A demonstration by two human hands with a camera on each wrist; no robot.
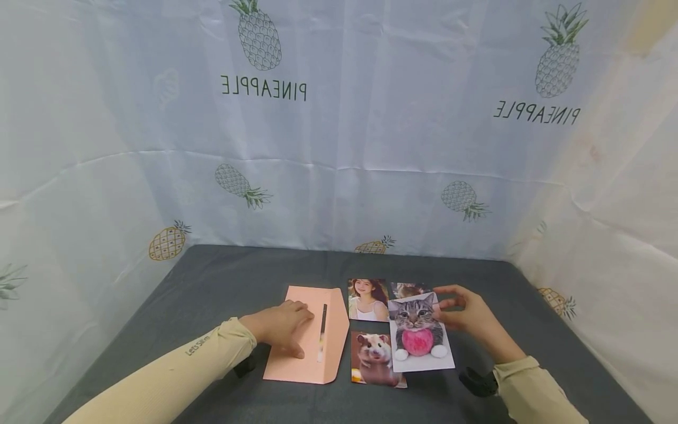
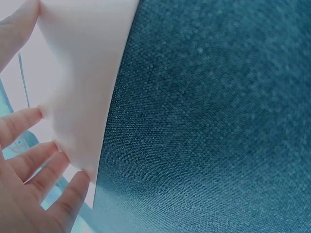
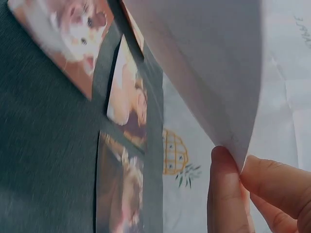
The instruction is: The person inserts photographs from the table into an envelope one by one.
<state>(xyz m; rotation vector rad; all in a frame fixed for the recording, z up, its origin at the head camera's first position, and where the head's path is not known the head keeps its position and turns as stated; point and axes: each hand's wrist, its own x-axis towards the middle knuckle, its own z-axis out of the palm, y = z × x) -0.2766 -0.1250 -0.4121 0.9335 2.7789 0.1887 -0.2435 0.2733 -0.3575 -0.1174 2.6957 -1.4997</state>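
A pink envelope point(image 1: 296, 353) lies on the dark table with its flap spread to the right. A narrow strip of a photo point(image 1: 322, 333) shows at its opening. My left hand point(image 1: 281, 328) rests on the envelope, and the left wrist view shows its spread fingertips point(image 2: 80, 182) touching the paper. My right hand point(image 1: 466, 318) pinches a cat photo point(image 1: 418, 335) by its upper right edge. In the right wrist view the pale back of that photo point(image 3: 209, 63) hangs above the table, between thumb and fingers.
A hamster photo point(image 1: 373, 356) and a portrait photo of a person point(image 1: 368, 300) lie right of the envelope. Another animal photo point(image 1: 408, 288) is partly hidden behind the cat photo. Behind the table point(image 1: 238, 277) hangs a pale curtain point(image 1: 339, 129) with pineapple prints.
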